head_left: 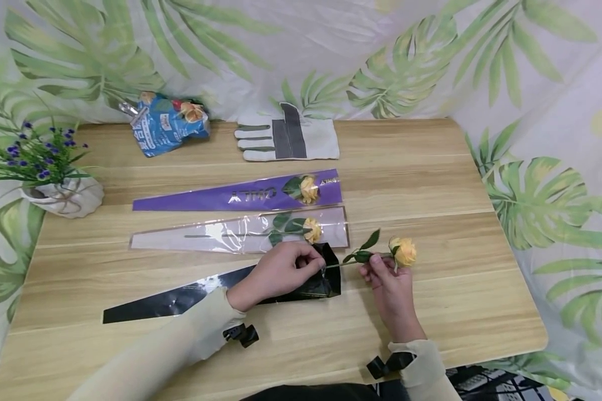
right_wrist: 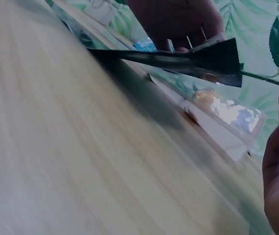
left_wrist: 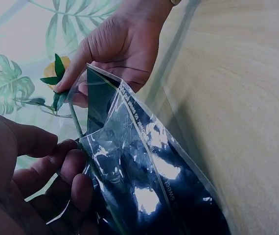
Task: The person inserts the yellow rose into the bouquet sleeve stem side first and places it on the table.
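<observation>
A black flower sleeve [head_left: 180, 295] with a clear front lies along the near part of the table, its wide mouth spread at the right. At that mouth my left hand [head_left: 281, 268] pinches the clear film's edge. My right hand [head_left: 393, 292] holds a yellow artificial rose [head_left: 405, 252] by the stem just under its bloom. The stem [left_wrist: 98, 171] runs into the sleeve, as the left wrist view shows; bloom and leaves [head_left: 370, 239] are outside it. Just beyond lie a pale sleeve [head_left: 155, 240] and a purple sleeve [head_left: 190, 200], each with a yellow rose inside.
A white and grey work glove [head_left: 318, 139] lies at the table's back edge. To its left is a crumpled blue packet [head_left: 165, 131]. A white pot [head_left: 75, 195] of purple flowers stands at the left edge. Leaf-print cloth [head_left: 321, 50] hangs behind the table.
</observation>
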